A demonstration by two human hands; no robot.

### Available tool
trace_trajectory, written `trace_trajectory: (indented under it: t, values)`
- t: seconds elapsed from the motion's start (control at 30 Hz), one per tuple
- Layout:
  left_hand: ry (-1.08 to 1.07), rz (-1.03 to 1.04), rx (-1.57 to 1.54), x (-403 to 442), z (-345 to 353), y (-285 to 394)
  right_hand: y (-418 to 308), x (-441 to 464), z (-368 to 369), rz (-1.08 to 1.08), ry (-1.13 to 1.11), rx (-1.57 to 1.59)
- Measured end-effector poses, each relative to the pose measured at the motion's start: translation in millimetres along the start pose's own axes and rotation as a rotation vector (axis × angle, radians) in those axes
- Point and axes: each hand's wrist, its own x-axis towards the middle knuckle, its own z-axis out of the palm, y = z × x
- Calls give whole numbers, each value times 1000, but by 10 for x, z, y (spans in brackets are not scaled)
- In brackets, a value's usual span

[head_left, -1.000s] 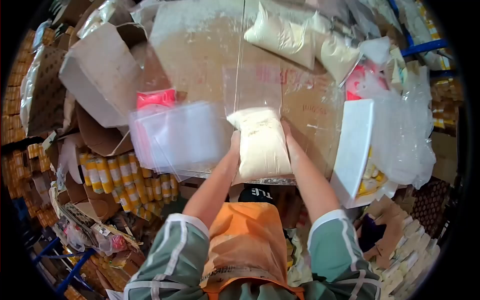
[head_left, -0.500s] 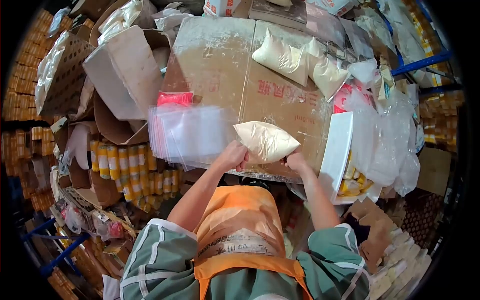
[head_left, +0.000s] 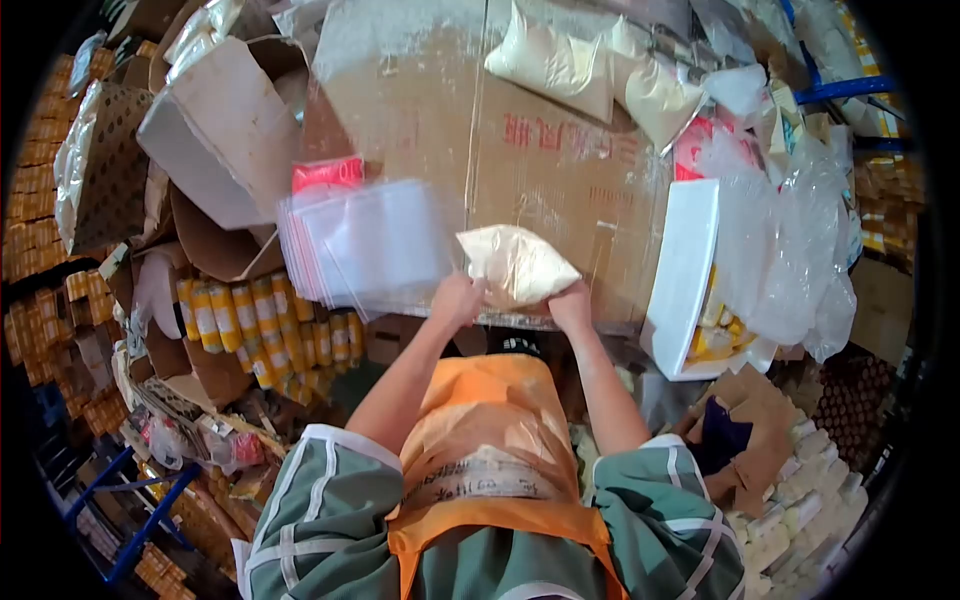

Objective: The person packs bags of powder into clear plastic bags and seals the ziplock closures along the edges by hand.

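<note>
A plump clear bag of cream-coloured powder lies at the near edge of the cardboard-covered table. My left hand is closed on its near left edge. My right hand grips the right corner with fingers curled in. To the left of my left hand lies a fanned stack of flat clear plastic bags, with a red packet at its far edge. Two more filled powder bags rest at the far side of the table.
A white foam box with yellow packets stands at the table's right edge, beside a heap of clear plastic bags. Open cardboard boxes crowd the left side. Yellow-wrapped rolls are stacked below them.
The camera view has shifted slightly. The powder bag looks more upright and bunched between my hands, and both hands still hold its edges.
</note>
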Motion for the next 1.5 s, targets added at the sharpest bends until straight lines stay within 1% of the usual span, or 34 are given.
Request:
trace_trajectory:
  t: [0.03, 0.1, 0.13, 0.17, 0.23, 0.27, 0.3, 0.33, 0.37, 0.43, 0.47, 0.5, 0.57, 0.6, 0.63, 0.7, 0.73, 0.77, 0.83, 0.9, 0.93, 0.97, 1.0, 1.03, 1.1, 1.13, 1.17, 1.23, 1.27, 1.33, 1.37, 1.43, 1.47, 1.5]
  values:
    - [-12, -14, -2, -2, -3, -64, -170, 22, -86, 201, -112, -104]
    - [-98, -10, 128, 61, -51, -93, 30, 91, 52, 32, -107, -176]
    - [117, 91, 204, 83, 50, -167, 65, 105, 98, 28, -104, -177]
    - [121, 95, 202, 228, 113, -178, 66, 104, 141, -28, -44, -208]
    - [442, 698, -51, 578, 170, -133, -52, 115, 167, -87, 21, -241]
    - [375, 602, -164, 687, 143, -61, -270, 131, 95, -36, 105, -155]
    - [379, 611, -171, 815, 81, 13, -402, 168, 36, 14, 188, -71]
    - [161, 447, -207, 934, 18, 65, -373, 238, 20, 125, 140, -35]
    - [-56, 281, -238, 985, -21, 121, -348, 282, 5, 119, 145, -41]
    - [-102, 269, -324, 1037, 45, 189, -364, 360, -17, 31, 221, 114]
    - [-148, 270, -435, 1014, 72, 214, -438, 358, -20, -77, 278, 146]
    - [-191, 273, -546, 998, 71, 235, -443, 375, 3, -87, 283, 149]
    - [-225, 287, -596, 858, 14, 273, -479, 342, 45, -37, 386, 411]
    - [-230, 299, -715, 678, -62, 333, -532, 272, 19, 14, 440, 357]
    - [-234, 308, -835, 440, -157, 417, -656, 148, -112, 18, 439, 357]
    - [-253, 312, -791, -21, -367, 460, -806, -55, -354, 81, 186, 322]
    - [-274, 309, -748, -190, -409, 430, -716, -120, -334, 80, 186, 328]
    - [-270, 309, -743, -270, -368, 377, -603, -169, -275, 107, 219, 403]
    - [-79, 343, -577, -329, -205, 238, -537, -219, -218, 139, 251, 482]
    - [-34, 359, -613, -194, -72, 163, -717, -146, -246, 257, 117, 355]
    - [-4, 361, -454, -111, -60, 200, -785, -72, -238, 255, 120, 359]
    - [22, 356, -296, -74, -51, 249, -838, -25, -226, 256, 6, 402]
    - [-26, 275, -277, -32, -44, 301, -867, -23, -223, 261, -110, 440]
    - [-29, 273, -279, 8, -19, 322, -890, -22, -222, 264, -109, 438]
    - [47, 408, -130, 122, 33, 332, -948, 10, -228, 292, -292, 613]
    - [-8, 341, -385, 160, 101, 338, -942, 18, -279, 286, -362, 663]
    - [-6, 341, -379, 189, 150, 325, -866, 32, -273, 283, -363, 669]
    - [10, 331, -496, 261, 216, 339, -767, 84, -228, 113, -361, 582]
    - [4, 328, -493, 266, 289, 350, -762, 64, -218, 119, -357, 585]
    - [83, 302, -505, 353, 411, 433, -837, 152, -198, -4, -129, -101]
    - [78, 302, -505, 415, 463, 430, -871, 174, -196, 0, -127, -103]
    - [154, 363, -547, 590, 543, 459, -955, 226, -219, -79, 55, -122]
    - [298, 498, -422, 646, 500, 526, -1048, 237, -279, -138, 142, -68]
    - [300, 509, -424, 680, 435, 567, -1025, 287, -340, -146, 150, -70]
